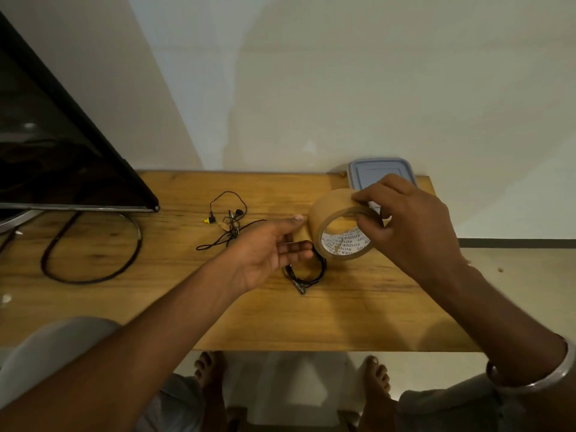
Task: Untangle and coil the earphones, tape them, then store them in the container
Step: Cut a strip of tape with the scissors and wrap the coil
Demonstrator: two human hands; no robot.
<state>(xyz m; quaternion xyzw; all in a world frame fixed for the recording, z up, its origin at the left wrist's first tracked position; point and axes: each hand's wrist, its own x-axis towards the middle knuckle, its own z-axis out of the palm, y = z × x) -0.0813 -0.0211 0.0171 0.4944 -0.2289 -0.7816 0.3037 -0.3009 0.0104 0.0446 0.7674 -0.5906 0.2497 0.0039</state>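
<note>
My right hand grips a roll of brown tape, lifted just above the wooden table. My left hand is beside the roll with its fingers spread; the thumb and forefinger seem to pinch a stretch of brown tape pulled from it. Under the roll lies a coiled black earphone, flat on the table. A second black earphone, tangled and with a yellow plug, lies further left. The container with a grey-blue lid sits at the table's far edge, partly hidden by my right hand.
A dark monitor stands on the left with its metal stand and a looping black cable. The wall runs right behind the table. My bare feet show below the table's front edge.
</note>
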